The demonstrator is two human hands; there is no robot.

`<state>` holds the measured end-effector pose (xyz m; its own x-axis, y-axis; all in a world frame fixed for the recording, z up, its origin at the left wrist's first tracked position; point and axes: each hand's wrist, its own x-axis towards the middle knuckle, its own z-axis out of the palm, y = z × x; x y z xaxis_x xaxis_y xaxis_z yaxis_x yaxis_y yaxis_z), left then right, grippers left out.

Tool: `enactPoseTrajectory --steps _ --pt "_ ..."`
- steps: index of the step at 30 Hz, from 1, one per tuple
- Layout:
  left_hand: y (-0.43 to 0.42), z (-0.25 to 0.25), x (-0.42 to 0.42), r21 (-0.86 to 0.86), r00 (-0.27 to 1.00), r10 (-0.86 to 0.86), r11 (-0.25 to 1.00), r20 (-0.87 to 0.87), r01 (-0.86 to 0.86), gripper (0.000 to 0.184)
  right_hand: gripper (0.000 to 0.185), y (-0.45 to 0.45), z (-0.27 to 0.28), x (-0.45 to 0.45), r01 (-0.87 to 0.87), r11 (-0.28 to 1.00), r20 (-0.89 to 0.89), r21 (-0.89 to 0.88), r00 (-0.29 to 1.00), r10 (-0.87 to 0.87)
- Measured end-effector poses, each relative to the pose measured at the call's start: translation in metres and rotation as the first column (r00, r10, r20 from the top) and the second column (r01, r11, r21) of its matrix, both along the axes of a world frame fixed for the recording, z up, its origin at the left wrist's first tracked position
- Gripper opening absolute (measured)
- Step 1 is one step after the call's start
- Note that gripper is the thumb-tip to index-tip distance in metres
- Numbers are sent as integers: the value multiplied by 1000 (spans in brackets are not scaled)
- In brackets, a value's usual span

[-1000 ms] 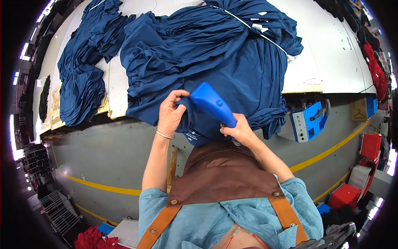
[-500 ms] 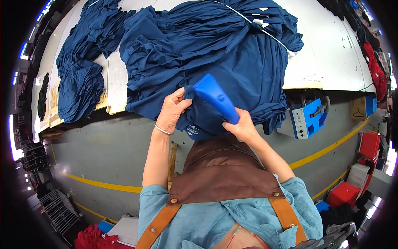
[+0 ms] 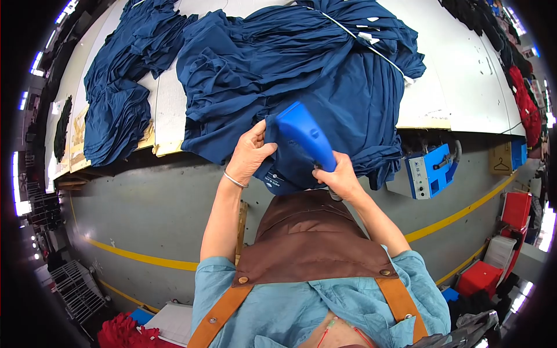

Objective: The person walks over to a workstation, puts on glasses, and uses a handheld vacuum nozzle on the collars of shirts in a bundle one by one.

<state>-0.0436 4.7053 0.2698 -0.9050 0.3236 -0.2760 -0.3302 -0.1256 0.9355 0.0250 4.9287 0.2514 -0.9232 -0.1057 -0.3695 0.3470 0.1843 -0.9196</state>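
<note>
- Shifted rightward since earlier: left hand, pinching navy cloth.
- Blue tool: smooth, curved, broad-ended, over the cloth; handle gripped by right hand.
- Cloth: creased, draped on bench.

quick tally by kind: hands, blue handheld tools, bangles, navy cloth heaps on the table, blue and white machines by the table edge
Hands, left hand and right hand: 2
Blue handheld tool: 1
Bangle: 1
Navy heaps, left heap and middle heap: 2
Blue and white machine: 1
Total: 7
</note>
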Motion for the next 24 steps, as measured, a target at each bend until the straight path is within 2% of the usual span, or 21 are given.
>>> enactPoseTrajectory --steps 2,6,9,10,11,12,13,14,15,16,17,18,21,22,23,24 --pt "2 0 -2 8 1000 -10 1000 -3 10 59 10 0 1 2 -1 1000 -3 9 1000 1" --pt "-2 -4 -1 -15 999 -30 999 26 31 61 10 -6 2 8 144 973 25 -180 990 -142" --pt "-7 -4 -7 3 998 -56 998 25 56 55 10 -4 -5 11 84 992 25 -94 996 -82" --pt "-18 -4 -14 -317 984 -139 943 -110 98 49 10 -2 -7 11 51 997 24 -50 998 -50" --pt "-34 -3 -24 -605 945 -250 793 -211 75 44 10 0 -7 9 11 1000 24 -4 1000 -11" --pt "-57 13 -44 -733 865 -262 661 -428 -162 33 10 3 -6 8 4 1000 23 -1 1000 -4" --pt "-94 11 -71 -642 624 -273 583 -732 -498 31 10 7 -5 9 61 997 28 -47 998 -59" --pt "-123 49 -89 -650 825 58 586 -562 -484 31 10 11 -4 12 122 988 39 -94 992 -119" --pt "-159 50 -115 -580 686 22 516 -727 -631 29 11 16 -3 16 183 973 51 -142 983 -178" --pt "-170 57 -130 -649 689 15 323 -725 -689 25 11 19 -2 15 239 953 58 -189 971 -232" --pt "-175 56 -137 -625 634 -64 270 -771 -732 24 11 23 -3 13 235 953 50 -193 972 -229" --pt "-172 44 -138 -529 504 -160 247 -849 -812 24 11 28 -5 12 257 945 44 -202 966 -253" --pt "-72 59 -89 -448 335 -312 442 -889 -777 26 13 35 -16 20 333 916 52 -224 943 -330" --pt "-44 48 -76 -505 338 -413 414 -846 -758 26 13 36 -18 21 338 913 52 -228 941 -335" --pt "-15 36 -67 -493 270 -447 517 -853 -700 25 12 37 -19 23 368 899 62 -236 929 -364" --pt "10 28 -57 -552 328 -449 595 -831 -584 24 11 38 -18 24 395 886 69 -242 918 -390"
